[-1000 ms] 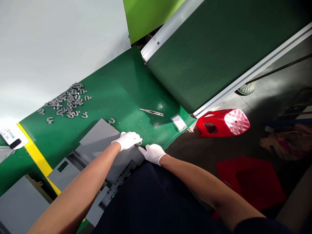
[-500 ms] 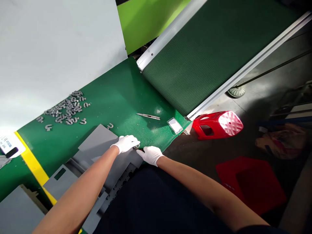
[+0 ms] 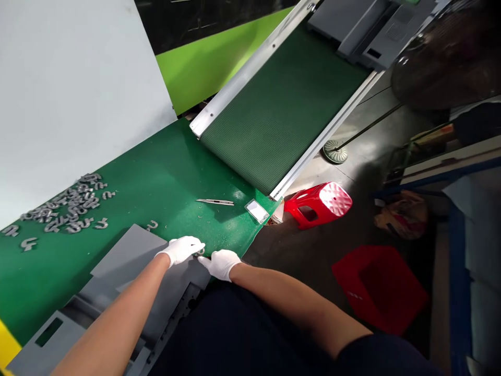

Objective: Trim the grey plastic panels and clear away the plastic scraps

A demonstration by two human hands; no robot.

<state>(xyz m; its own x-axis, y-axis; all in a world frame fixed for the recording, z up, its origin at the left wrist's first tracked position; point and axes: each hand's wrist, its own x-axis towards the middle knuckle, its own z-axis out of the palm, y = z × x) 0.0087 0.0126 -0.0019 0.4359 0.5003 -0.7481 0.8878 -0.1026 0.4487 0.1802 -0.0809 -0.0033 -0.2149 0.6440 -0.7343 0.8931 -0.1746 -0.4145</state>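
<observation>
My left hand (image 3: 182,251), in a white glove, pinches a small grey U-shaped piece (image 3: 201,251) over the corner of a large grey plastic panel (image 3: 133,256). Beside it is my right hand (image 3: 222,264), also gloved, its fingers curled and its thumb reaching toward the same piece. What the right fingers hold, if anything, is hidden. The panel lies on the green table (image 3: 156,167), close to my body. Another U-shaped piece (image 3: 152,225) rests by the panel's far edge. Farther left lies a loose pile of such pieces (image 3: 74,203).
A slim craft knife (image 3: 215,202) and a clear-framed card (image 3: 257,210) lie on the table. Beyond, a green conveyor belt (image 3: 274,120) carries a grey housing (image 3: 352,26). A red stool (image 3: 321,203) and a red bin (image 3: 379,287) stand on the floor at right.
My view has swung right and up, bringing the grey housing on the conveyor into sight. Both hands stay together at the panel's corner, with little visible change in their grip.
</observation>
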